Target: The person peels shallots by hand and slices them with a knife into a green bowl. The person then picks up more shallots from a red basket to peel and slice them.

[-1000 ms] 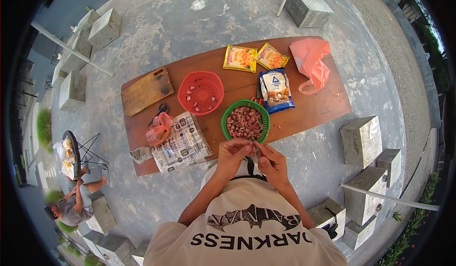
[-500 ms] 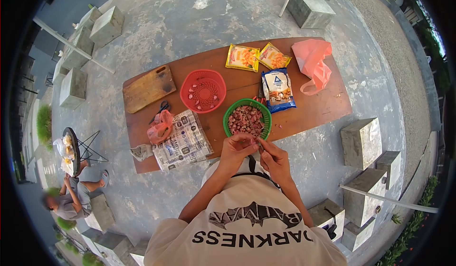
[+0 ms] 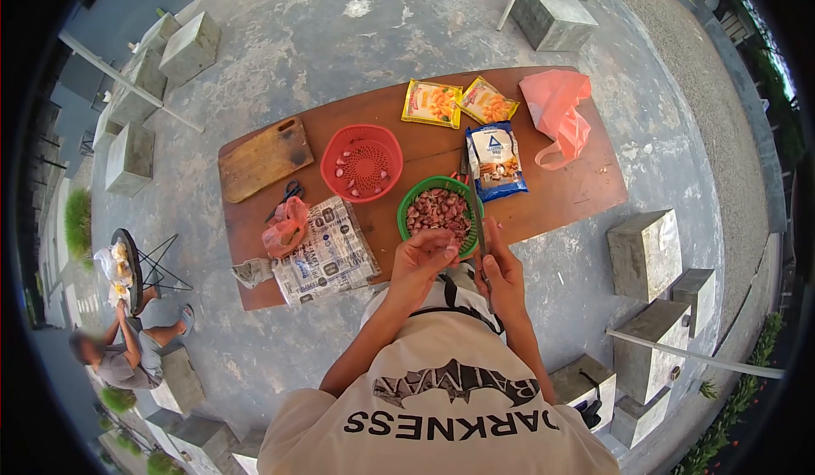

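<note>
My left hand [image 3: 423,261] pinches a small pinkish shallot [image 3: 452,243] just over the near rim of the green basket [image 3: 405,227]. Beside it, my right hand [image 3: 503,271] is closed on a knife [image 3: 478,212], its blade pointing away from me along the basket's right side. Small reddish shallots [image 3: 435,212] fill much of the green basket. To the left, several pale pink shallots [image 3: 355,192] lie in a red perforated basket [image 3: 392,148]. Fingers partly hide the shallot in my left hand and the knife handle.
The brown table [image 3: 560,199] also bears a cutting board [image 3: 263,161], scissors [image 3: 293,190], newspaper [image 3: 327,254], a pink bag [image 3: 285,227], a blue-white packet [image 3: 495,161], yellow packets [image 3: 431,103] and a red plastic bag [image 3: 556,106]. A person [image 3: 127,356] sits at far left.
My hands have moved slightly apart. The right hand has turned so the knife blade now shows upright, pointing away from me; the left keeps its pinch near the basket.
</note>
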Tool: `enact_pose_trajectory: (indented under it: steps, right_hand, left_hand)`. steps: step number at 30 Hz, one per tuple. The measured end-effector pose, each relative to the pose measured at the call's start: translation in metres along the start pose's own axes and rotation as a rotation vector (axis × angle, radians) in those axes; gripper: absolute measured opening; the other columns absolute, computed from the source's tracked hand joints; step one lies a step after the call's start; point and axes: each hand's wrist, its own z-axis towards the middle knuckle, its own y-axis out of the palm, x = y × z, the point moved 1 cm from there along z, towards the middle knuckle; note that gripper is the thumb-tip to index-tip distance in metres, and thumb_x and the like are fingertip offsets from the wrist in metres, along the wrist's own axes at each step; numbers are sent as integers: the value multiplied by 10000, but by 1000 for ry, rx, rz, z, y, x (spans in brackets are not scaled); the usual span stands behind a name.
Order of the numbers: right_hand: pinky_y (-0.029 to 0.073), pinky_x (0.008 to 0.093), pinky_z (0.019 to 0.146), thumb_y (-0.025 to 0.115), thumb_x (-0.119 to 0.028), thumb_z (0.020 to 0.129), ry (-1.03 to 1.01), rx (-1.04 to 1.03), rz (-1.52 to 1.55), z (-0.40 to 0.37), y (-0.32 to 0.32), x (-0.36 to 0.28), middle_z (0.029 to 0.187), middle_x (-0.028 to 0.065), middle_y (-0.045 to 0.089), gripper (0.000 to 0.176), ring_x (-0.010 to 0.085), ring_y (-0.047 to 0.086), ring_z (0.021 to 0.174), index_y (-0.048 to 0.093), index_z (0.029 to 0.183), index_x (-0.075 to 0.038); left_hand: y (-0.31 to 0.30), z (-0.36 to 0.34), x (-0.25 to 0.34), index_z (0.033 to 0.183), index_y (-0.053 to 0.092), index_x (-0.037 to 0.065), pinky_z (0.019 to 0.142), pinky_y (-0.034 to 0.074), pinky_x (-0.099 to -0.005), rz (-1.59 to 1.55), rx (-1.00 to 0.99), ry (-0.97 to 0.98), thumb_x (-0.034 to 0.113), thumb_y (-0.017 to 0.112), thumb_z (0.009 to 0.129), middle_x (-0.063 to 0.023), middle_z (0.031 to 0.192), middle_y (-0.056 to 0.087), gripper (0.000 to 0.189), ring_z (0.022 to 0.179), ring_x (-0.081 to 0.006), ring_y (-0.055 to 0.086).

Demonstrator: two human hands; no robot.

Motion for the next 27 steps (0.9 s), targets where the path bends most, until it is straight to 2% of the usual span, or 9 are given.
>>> enact_pose_trajectory:
  steps: [2, 6, 8, 9, 11, 17, 21, 24, 27]
  right_hand:
    - [329, 173, 487, 511, -66, 914, -4, -22, -185, -1, 3, -2, 853, 2, 501, 577, 36, 404, 575, 308, 1453, -111]
    - [362, 195, 557, 541, -54, 881, 4, -75, -279, -4, 4, -7, 855, 9, 515, 581, 56, 420, 635, 354, 1430, -91]
    - [396, 233, 616, 588, -55, 843, -119, -158, -545, -2, 6, -11, 854, 49, 530, 576, 109, 446, 669, 410, 1391, -65]
    - [396, 233, 616, 588, -55, 843, -117, -159, -545, -2, 8, -13, 854, 49, 530, 576, 109, 446, 669, 410, 1391, -65]
    - [414, 261, 657, 623, -64, 814, -163, -180, -713, -2, 10, -17, 848, 96, 525, 553, 174, 471, 698, 468, 1344, -53]
    - [429, 293, 666, 639, -91, 815, -266, -213, -778, -3, 11, -20, 831, 113, 510, 518, 232, 477, 695, 504, 1314, -57]
    - [410, 269, 629, 623, -90, 800, -288, -220, -800, -4, 9, -15, 831, 116, 524, 499, 192, 484, 683, 524, 1283, -12]
    - [417, 279, 635, 621, -73, 796, -309, -207, -802, -4, 9, -13, 834, 113, 527, 487, 197, 493, 686, 535, 1272, -14]
    - [422, 311, 646, 636, -98, 818, -309, -178, -797, -3, 6, -10, 770, 110, 475, 472, 231, 479, 684, 536, 1275, -33]
  left_hand:
    - [-5, 1, -5, 1133, 597, -10, 770, 534, -317, 47, -16, 74, -31, 605, 853, -97, 1028, 633, 281, 872, -167, 630]
    - [-3, 0, -1, 1102, 604, -6, 804, 539, -331, 97, 54, 23, -28, 610, 851, -87, 1030, 642, 253, 906, -174, 639]
    - [-5, -1, 0, 1041, 623, -30, 812, 529, -305, 71, 17, 7, -19, 606, 861, -95, 1022, 659, 181, 907, -164, 636]
    - [-4, -2, -1, 1041, 623, -30, 812, 529, -305, 71, 18, 6, -19, 606, 861, -95, 1022, 659, 181, 907, -164, 636]
    - [-2, -3, -1, 1014, 633, -31, 812, 530, -313, 53, 46, 76, -25, 604, 855, -93, 1005, 666, 161, 891, -165, 642]
    - [-10, -6, -6, 987, 647, -32, 811, 527, -304, 119, 45, 95, -68, 610, 822, -89, 962, 679, 173, 862, -156, 649]
    - [-9, -7, -7, 959, 660, -33, 802, 526, -295, 113, 86, 107, -81, 613, 811, -86, 935, 686, 163, 847, -150, 651]
    - [-11, -7, -9, 973, 648, -27, 771, 551, -316, 192, 69, 147, -43, 635, 821, -113, 950, 681, 153, 852, -188, 665]
    - [-5, -7, -7, 938, 669, -48, 741, 527, -286, 196, 70, 131, -67, 614, 820, -94, 905, 686, 131, 785, -144, 642]
